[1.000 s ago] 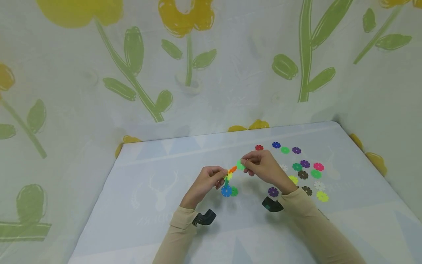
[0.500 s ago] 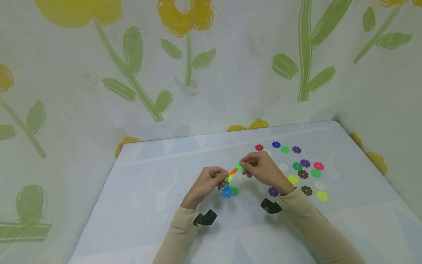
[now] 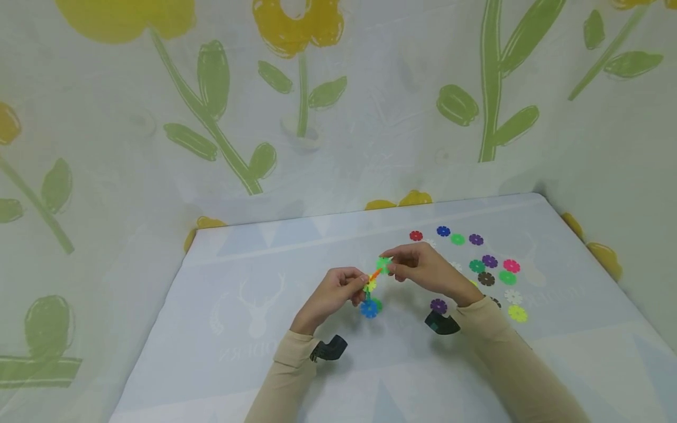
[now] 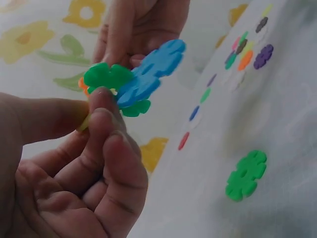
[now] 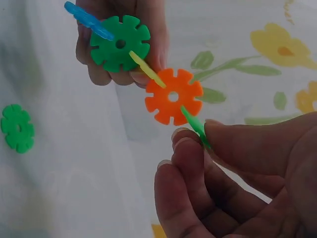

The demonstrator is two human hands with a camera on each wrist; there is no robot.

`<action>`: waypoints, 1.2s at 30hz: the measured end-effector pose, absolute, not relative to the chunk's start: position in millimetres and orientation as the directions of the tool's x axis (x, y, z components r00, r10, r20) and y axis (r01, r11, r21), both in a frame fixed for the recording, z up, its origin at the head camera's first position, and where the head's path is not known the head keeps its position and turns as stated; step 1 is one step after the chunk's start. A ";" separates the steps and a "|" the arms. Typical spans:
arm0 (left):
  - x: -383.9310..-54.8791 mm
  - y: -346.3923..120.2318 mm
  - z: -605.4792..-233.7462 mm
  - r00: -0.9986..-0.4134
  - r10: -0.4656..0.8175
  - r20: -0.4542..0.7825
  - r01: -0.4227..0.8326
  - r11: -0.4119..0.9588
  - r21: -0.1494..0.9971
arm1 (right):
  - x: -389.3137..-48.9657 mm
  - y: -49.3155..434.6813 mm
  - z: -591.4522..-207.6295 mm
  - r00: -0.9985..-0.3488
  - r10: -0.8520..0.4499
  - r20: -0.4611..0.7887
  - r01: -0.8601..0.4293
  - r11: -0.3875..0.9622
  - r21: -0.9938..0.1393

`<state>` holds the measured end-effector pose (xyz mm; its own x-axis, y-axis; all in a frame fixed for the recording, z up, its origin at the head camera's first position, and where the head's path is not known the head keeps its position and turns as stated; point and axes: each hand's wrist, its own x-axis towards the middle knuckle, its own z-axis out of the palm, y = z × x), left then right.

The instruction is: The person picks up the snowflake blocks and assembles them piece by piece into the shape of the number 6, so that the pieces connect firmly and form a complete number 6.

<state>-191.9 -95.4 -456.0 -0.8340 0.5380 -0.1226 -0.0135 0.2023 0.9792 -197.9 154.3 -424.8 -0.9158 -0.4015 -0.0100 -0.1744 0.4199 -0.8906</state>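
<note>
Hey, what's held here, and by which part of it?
A chain of interlocking flower discs: the right grip pinches the light green end disc by its rim; the left grip pinches the yellow disc, exact spot hidden.

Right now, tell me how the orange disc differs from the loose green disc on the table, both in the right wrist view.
The orange disc is joined to the yellow disc; the loose green disc joins nothing.
The orange disc is held in the air; the green one lies flat on the table.
Both have notched rims and a centre hole.
</note>
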 end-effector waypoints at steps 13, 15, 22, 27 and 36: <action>-193.1 -94.6 -462.4 -0.854 0.520 -0.025 0.269 0.481 0.835 | -198.9 147.0 -436.4 -0.880 -0.474 0.036 -0.290 0.477 -0.830; -192.6 -90.3 -464.1 -0.876 0.481 0.014 0.277 0.479 0.833 | -198.8 144.0 -439.7 -0.861 -0.505 0.052 -0.322 0.463 -0.826; -190.9 -85.3 -461.4 -0.885 0.457 0.088 0.317 0.453 0.833 | -199.5 146.0 -439.0 -0.881 -0.470 0.048 -0.302 0.482 -0.823; -191.4 -89.2 -459.3 -0.885 0.462 0.061 0.288 0.439 0.851 | -206.4 169.5 -435.4 -0.933 -0.351 0.082 -0.268 0.522 -0.810; -191.8 -94.9 -459.0 -0.888 0.460 0.024 0.257 0.451 0.855 | -219.2 224.6 -431.4 -0.997 -0.074 -0.013 -0.038 0.639 -0.768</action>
